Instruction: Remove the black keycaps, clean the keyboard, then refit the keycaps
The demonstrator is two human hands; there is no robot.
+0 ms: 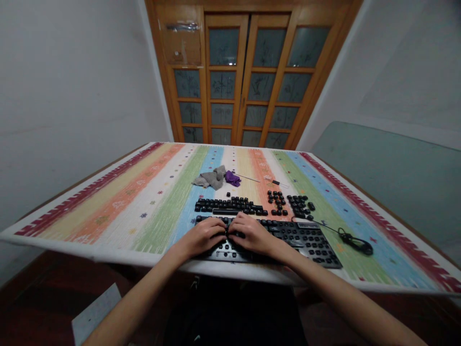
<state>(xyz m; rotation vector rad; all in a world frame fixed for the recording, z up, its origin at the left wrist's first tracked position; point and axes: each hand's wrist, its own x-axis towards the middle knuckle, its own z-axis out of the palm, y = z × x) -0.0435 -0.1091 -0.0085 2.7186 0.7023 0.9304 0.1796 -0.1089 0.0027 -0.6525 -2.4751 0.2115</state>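
Note:
A black keyboard (306, 240) lies along the near edge of the table, with many keycaps off and bare key posts showing. My left hand (205, 235) rests on its left part, fingers bent inward and closed. Right beside it, my right hand (252, 234) is curled over the same spot, thumb and fingers drawn together. The fingertips of both hands nearly meet; whatever is between them is too small or hidden to name. Just behind the keyboard, loose black keycaps (230, 204) stand in rows, with a number-pad group (300, 204) to the right.
A grey cloth (212, 178) and a purple cloth (233, 178) lie crumpled behind the keycaps. Near them are a thin rod (248, 178) and a small dark-ended tool (275, 182). The keyboard's coiled cable (356, 242) sits at the right on the striped tablecloth (118, 202).

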